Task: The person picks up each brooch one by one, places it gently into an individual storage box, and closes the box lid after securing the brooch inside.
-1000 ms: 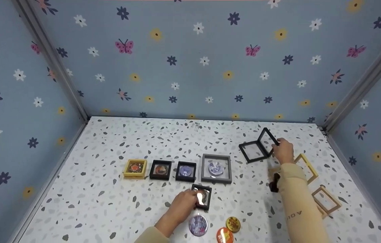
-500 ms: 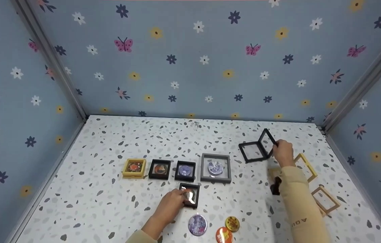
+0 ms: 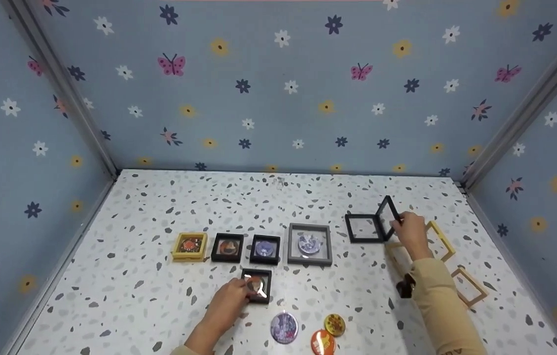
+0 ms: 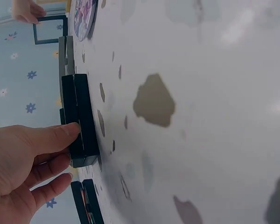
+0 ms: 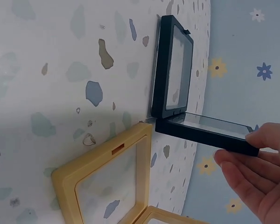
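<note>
— Left side?
— Clock laid flat on the table [image 3: 125,305], twelve at the far wall [image 3: 290,123]. My left hand [image 3: 225,306] sits off the middle, toward seven, pinching the edge of a closed black frame [image 4: 86,109], one badge [image 3: 258,284] inside. Frame lies level; resting or just above the table, cannot tell.
— Right side?
— Toward two. My right hand [image 3: 411,234] grips the raised half [image 5: 205,136] of an open black frame [image 3: 380,228]; base half [image 5: 163,70] flat, no badge seen.
— Others?
— Filled row, about ten round to one: yellow frame [image 3: 189,257], two small black frames [image 3: 227,259], grey frame [image 3: 309,262]. Loose: purple badge [image 3: 284,328] at six; yellow badge [image 3: 335,325] and orange badge [image 3: 323,343] near five.
— Step in hand?
— My judgement: setting a filled frame below the row, another one readied. Next move calls for squaring it up, a gentle release, then one loose badge for the propped frame.
</note>
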Available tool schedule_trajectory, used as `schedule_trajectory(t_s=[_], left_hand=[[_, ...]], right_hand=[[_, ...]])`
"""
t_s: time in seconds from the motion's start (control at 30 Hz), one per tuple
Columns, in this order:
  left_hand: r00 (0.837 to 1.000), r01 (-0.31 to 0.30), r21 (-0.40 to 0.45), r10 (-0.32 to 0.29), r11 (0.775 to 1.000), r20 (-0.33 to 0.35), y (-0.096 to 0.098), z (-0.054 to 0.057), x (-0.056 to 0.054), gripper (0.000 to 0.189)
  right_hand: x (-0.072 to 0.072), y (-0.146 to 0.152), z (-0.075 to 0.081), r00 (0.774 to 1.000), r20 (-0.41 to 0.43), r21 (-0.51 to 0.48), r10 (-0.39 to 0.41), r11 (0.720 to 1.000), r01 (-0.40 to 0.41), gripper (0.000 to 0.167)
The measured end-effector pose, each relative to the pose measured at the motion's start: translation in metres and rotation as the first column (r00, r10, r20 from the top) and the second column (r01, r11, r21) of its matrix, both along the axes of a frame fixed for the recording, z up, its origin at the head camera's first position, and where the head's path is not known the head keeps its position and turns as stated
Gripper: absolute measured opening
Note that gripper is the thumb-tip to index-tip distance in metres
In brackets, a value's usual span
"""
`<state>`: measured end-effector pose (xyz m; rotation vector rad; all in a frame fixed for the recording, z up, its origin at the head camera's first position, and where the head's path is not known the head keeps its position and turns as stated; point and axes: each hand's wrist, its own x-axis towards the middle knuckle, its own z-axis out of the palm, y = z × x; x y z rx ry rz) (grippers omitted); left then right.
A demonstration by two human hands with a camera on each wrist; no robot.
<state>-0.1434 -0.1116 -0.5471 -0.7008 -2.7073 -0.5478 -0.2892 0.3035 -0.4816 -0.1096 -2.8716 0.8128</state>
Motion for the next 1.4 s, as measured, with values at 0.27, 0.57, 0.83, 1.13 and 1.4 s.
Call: schedule_trajectory(t_s=[0.27, 0.57, 0.83, 1.13, 1.4], left_hand=[[0.998, -0.044, -0.011, 0.045, 0.999, 0.054, -0.017, 0.001, 0.005, 0.014], [0.991, -0.11, -0.017, 0.111, 0.994, 0.077, -0.036, 0.001, 0.01, 0.015], [0.983, -0.138, -0.017, 0.139, 0.99, 0.117, -0.049, 0.002, 0.011, 0.013], [0.967, -0.183, -0.023, 0.184, 0.983, 0.178, -0.061, 0.005, 0.013, 0.014], [0.965, -0.2, -0.054, 0.206, 0.978, 0.163, -0.077, 0.004, 0.014, 0.012]], right_hand=[[0.016, -0.005, -0.004, 0.995, -0.087, 0.023, 0.039, 0.999, -0.037, 0.019], [0.037, -0.014, -0.004, 0.997, -0.069, 0.009, 0.04, 0.999, -0.039, 0.018], [0.055, -0.017, -0.008, 0.994, -0.087, 0.0, 0.062, 0.998, -0.062, 0.02], [0.08, -0.019, -0.01, 0.992, -0.1, 0.003, 0.081, 0.997, -0.081, 0.016], [0.098, -0.019, -0.011, 0.981, -0.157, 0.024, 0.117, 0.993, -0.115, 0.015]])
